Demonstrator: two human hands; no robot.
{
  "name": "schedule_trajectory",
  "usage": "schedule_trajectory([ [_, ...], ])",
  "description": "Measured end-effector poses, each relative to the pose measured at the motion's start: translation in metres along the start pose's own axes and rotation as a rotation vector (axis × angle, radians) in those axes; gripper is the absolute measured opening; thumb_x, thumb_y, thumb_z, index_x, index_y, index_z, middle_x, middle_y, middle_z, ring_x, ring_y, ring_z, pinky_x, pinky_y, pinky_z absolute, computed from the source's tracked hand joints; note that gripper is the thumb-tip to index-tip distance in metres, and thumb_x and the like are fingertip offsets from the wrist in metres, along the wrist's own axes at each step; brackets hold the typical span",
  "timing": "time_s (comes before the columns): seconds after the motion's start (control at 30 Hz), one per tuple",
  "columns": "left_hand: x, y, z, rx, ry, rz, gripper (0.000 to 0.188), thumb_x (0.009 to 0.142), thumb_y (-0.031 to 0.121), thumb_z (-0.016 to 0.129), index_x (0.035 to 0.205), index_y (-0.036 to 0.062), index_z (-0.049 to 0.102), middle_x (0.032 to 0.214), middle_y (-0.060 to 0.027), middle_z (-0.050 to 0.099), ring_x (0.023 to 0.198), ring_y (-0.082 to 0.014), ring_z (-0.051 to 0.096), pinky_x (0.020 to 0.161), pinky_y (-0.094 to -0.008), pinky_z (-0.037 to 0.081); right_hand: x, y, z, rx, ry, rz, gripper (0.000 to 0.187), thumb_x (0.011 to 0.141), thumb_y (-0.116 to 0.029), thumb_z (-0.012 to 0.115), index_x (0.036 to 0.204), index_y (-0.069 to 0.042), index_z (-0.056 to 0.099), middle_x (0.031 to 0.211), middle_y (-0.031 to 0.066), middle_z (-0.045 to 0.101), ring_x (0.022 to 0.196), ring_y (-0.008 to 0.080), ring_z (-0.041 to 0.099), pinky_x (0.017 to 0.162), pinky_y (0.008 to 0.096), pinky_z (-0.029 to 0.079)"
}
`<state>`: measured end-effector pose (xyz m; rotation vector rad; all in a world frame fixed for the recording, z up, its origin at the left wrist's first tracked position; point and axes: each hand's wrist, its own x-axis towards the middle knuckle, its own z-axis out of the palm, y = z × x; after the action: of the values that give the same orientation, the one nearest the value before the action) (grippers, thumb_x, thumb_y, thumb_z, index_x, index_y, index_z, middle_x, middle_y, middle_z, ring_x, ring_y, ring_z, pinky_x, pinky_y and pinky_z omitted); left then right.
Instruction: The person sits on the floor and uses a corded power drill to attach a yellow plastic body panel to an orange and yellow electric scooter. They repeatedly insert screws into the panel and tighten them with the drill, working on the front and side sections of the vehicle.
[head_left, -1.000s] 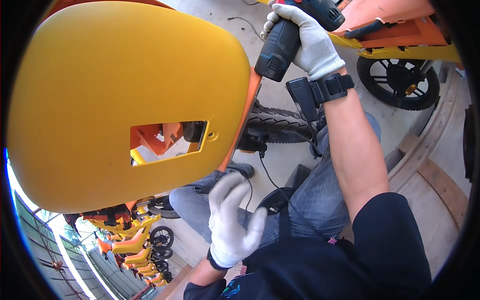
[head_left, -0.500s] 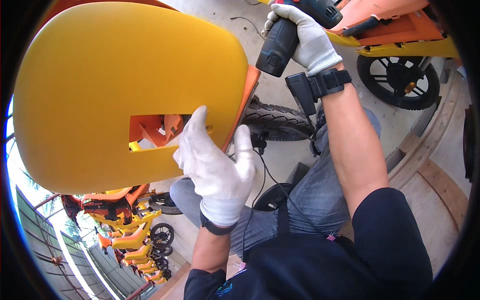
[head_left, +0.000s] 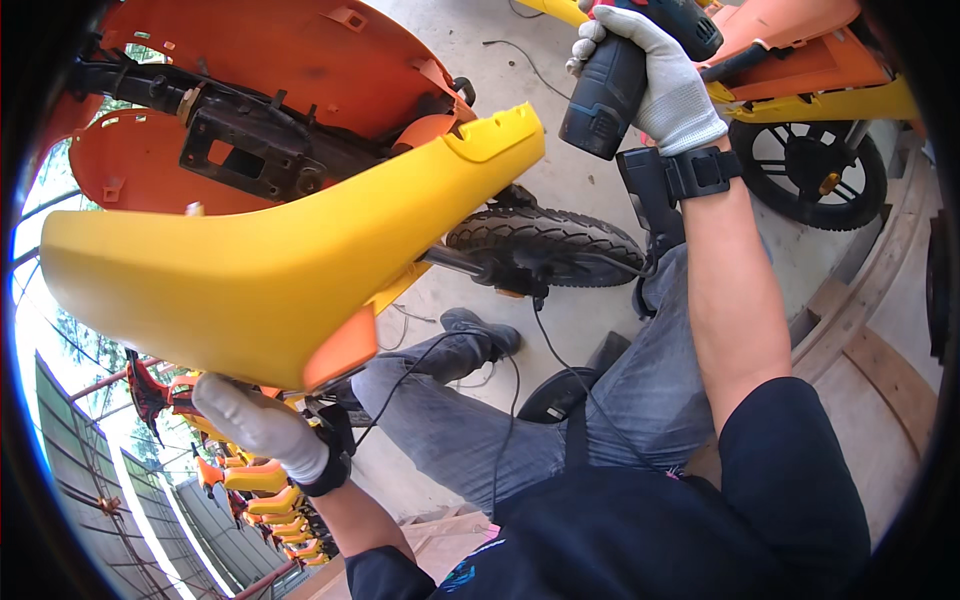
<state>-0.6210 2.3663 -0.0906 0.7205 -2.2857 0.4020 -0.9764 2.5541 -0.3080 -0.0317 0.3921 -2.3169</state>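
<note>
A black-and-red cordless drill (head_left: 605, 100) is gripped in my gloved right hand (head_left: 668, 85), held up at the top right with its battery end toward me. On the left, a large curved yellow body panel (head_left: 230, 270) of a motorbike is seen edge-on, with a small orange part (head_left: 340, 348) at its lower end. My gloved left hand (head_left: 255, 425) lies by the panel's lower edge, fingers straight and close together; whether it touches the panel I cannot tell. Behind the panel show a dark metal frame (head_left: 255, 150) and orange inner covers (head_left: 270, 45).
The motorbike's treaded tyre (head_left: 545, 245) stands just past my knees. Another orange-and-yellow bike with a black wheel (head_left: 808, 165) is at the far right. A row of yellow bikes (head_left: 260, 480) runs off at lower left. Black cables (head_left: 515, 400) hang across my legs.
The yellow panel has swung from face-on to edge-on, uncovering the frame and orange covers. My left hand has moved down and left. The drill has shifted slightly right in my right hand.
</note>
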Motion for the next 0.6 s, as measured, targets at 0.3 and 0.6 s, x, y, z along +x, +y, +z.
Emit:
schedule_trajectory([
  [0.3,0.078,-0.093,0.017,0.032,-0.035,-0.066,0.041,0.099,0.019,0.051,0.133,-0.0037,0.051,0.109,-0.0178,0.062,0.099,-0.0290,0.060,0.088,-0.0379,0.048,0.002,-0.007,-0.021,-0.086,0.067,0.007,0.013,0.091,-0.010,0.064,0.102,-0.003,0.060,0.078,0.0074,0.064,0.071,0.0211,0.065,0.071,0.0367,0.056],
  [0.6,0.084,-0.136,0.033,0.629,0.015,0.379,0.047,0.089,0.021,0.067,0.129,0.0004,0.054,0.116,-0.0149,0.066,0.096,-0.0329,0.066,0.079,-0.0372,0.054,0.028,0.015,-0.058,-0.264,0.196,0.138,0.027,0.091,-0.017,0.068,0.113,-0.003,0.061,0.084,0.0047,0.066,0.074,0.0173,0.066,0.075,0.0336,0.058],
])
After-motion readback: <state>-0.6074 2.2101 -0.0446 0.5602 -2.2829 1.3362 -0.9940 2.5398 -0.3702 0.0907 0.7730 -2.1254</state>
